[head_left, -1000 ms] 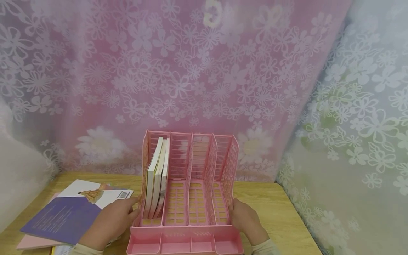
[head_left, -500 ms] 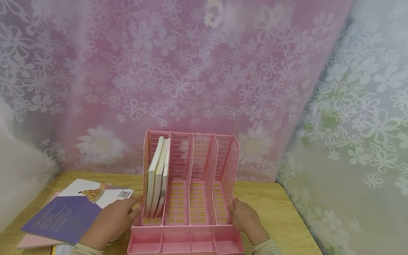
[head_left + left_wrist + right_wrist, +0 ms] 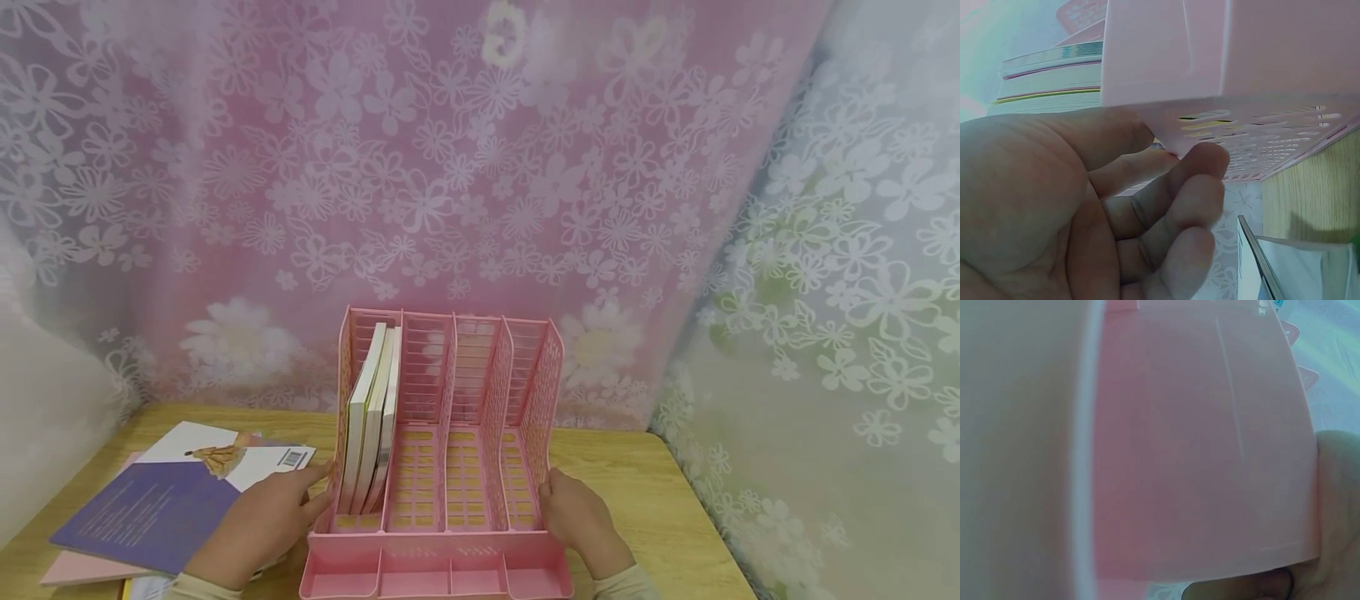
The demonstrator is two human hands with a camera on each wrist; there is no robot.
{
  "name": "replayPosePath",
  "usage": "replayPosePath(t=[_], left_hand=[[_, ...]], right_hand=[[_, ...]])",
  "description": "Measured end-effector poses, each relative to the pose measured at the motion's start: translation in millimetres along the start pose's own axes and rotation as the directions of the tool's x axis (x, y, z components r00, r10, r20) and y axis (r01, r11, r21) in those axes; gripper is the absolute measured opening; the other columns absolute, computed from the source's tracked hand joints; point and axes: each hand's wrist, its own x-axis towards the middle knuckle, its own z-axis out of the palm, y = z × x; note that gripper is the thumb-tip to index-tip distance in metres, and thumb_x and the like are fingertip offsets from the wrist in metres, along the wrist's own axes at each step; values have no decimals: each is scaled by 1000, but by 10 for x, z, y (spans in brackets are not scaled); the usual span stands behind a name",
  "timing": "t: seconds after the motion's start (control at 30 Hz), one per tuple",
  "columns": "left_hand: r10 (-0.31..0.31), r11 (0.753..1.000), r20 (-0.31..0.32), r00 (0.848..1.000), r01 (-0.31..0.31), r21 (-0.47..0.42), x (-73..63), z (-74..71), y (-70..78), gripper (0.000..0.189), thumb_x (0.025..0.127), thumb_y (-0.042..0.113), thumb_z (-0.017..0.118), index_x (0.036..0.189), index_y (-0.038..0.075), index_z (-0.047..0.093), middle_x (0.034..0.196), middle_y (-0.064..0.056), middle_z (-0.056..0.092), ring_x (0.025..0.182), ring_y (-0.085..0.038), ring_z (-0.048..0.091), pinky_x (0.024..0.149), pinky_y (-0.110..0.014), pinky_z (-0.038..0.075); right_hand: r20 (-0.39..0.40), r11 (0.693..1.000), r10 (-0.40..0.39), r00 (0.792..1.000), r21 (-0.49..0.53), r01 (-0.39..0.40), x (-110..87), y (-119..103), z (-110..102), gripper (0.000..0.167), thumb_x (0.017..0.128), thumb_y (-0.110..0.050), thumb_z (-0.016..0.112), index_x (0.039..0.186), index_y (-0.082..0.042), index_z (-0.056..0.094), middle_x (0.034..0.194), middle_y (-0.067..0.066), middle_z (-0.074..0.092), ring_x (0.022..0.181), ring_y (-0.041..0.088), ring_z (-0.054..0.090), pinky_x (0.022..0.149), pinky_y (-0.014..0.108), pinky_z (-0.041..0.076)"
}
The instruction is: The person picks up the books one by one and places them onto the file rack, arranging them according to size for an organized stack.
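Note:
A pink plastic desk file organizer point(image 3: 420, 546) stands on the table, with upright slots behind and a low divided tray in front. Several books point(image 3: 367, 425) lean upright in its leftmost slot. My left hand point(image 3: 262, 521) holds the organizer's left side near the front; in the left wrist view its thumb and index finger lie against the pink wall point(image 3: 1166, 56) and the other fingers curl. At the opposite side my right hand point(image 3: 581, 512) grips the lower right edge. In the right wrist view the pink wall point(image 3: 1197, 444) hides most of that hand's fingers.
A loose pile of books point(image 3: 157, 508), with a purple and white cover on top, lies left of the organizer, partly behind my left forearm. The wooden table point(image 3: 645, 492) extends to the right. Floral curtains point(image 3: 465, 167) hang behind and at the sides.

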Motion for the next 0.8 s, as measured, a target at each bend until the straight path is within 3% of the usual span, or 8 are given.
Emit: replayPosePath(t=[0.2,0.3,0.4,0.53,0.63,0.77,0.8], left_hand=[[7,1000,1,1000,-7,6,6,-7,-13,48,99,33,69,142,12,64,126,-10,72,99,-25,71,77,-47,54],[5,1000,2,1000,-5,5,4,-6,-13,48,99,33,69,142,12,64,125,-9,73,98,-24,71,79,-48,54],[-12,1000,16,1000,12,-6,-2,1,-8,48,100,32,68,143,12,63,95,-3,74,82,-18,66,73,-44,51],[-34,999,28,999,34,-18,-7,11,1,49,100,32,68,144,13,62,67,7,55,65,-12,50,66,-38,43],[-44,999,12,999,44,-26,-4,9,9,47,100,34,67,143,14,63,72,4,61,65,-13,51,62,-38,42],[-74,995,-40,997,71,-64,14,-14,-7,46,101,45,64,136,15,69,98,-4,75,80,-18,66,64,-42,49],[-95,993,-48,994,91,-78,16,-25,-20,46,101,49,62,133,16,71,94,-3,74,77,-19,66,61,-42,49]], right_hand=[[-7,1000,-17,1000,-1,17,6,-1,-15,26,107,-18,43,92,-6,60,68,3,48,64,19,50,64,44,49],[-4,1000,-17,1000,-3,17,4,1,-14,26,107,-19,43,93,-7,60,67,3,47,63,19,49,63,43,48],[1,1000,-14,1000,2,14,0,7,-4,27,108,-19,42,94,-6,61,67,3,47,62,18,48,61,41,47],[6,1000,-17,1000,15,17,-6,15,3,27,108,-19,42,96,-5,61,66,3,46,60,18,47,60,39,45],[5,1000,-17,1000,19,17,-10,18,3,26,108,-19,42,94,-6,60,66,3,45,60,18,47,59,39,45],[7,1000,-6,1000,19,6,-10,10,0,25,108,-20,43,92,-8,59,67,3,46,61,18,47,60,39,45],[9,1000,-4,1000,18,4,-10,7,0,26,108,-20,42,93,-9,60,68,3,46,62,18,48,61,39,45]])
